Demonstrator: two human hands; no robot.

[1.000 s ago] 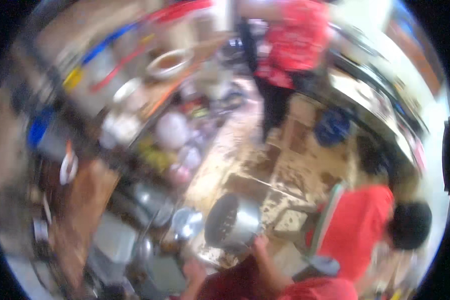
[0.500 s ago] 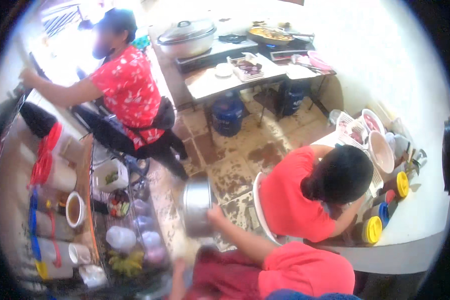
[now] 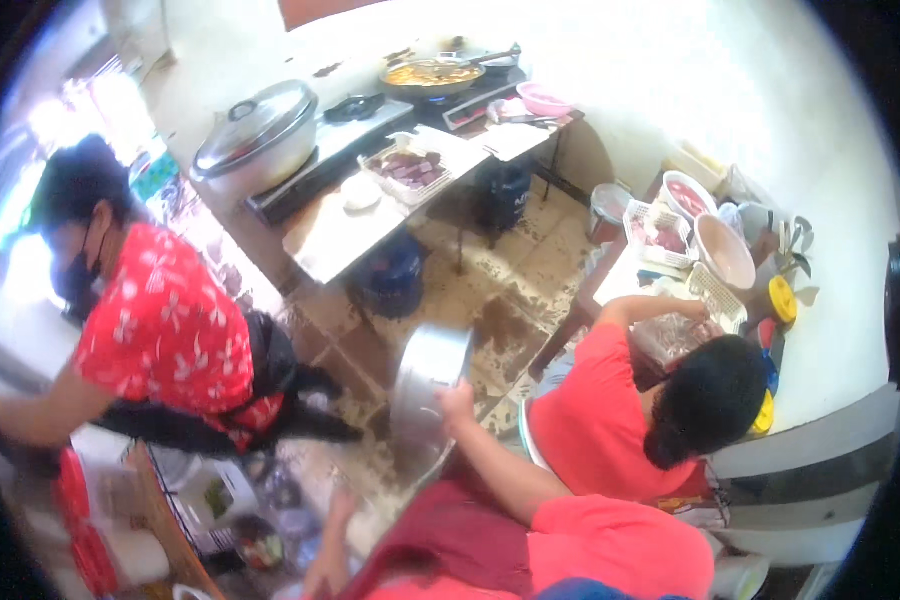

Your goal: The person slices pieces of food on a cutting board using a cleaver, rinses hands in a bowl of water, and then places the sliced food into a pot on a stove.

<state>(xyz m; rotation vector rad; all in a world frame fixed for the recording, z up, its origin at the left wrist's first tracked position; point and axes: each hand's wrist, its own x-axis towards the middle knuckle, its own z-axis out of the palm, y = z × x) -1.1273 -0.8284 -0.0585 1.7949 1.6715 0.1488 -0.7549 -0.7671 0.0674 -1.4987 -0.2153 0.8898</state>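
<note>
Right hand (image 3: 455, 400) closed on the side of a silver pot (image 3: 425, 390), a kitchen worker carries the vessel above the tiled floor (image 3: 505, 335), near the centre of the view. The one-handed grip probably lets it hang clear of the body. Left hand (image 3: 340, 502), at seven o'clock from the pot, is blurred; whether its fingers are spread or curled cannot be told. The pot leans, its longer line running from one o'clock to seven; blur hides which way its mouth faces. At three o'clock, a co-worker in a plain red shirt (image 3: 610, 420) bends over a work surface; between nine and ten, another in a flowered shirt (image 3: 170, 330) looks away. Farther off, toward twelve, a white basket (image 3: 418, 196) keeps dark chunks together; beyond it a pan (image 3: 420, 92) of food sits on the stove, presumably for heat.
</note>
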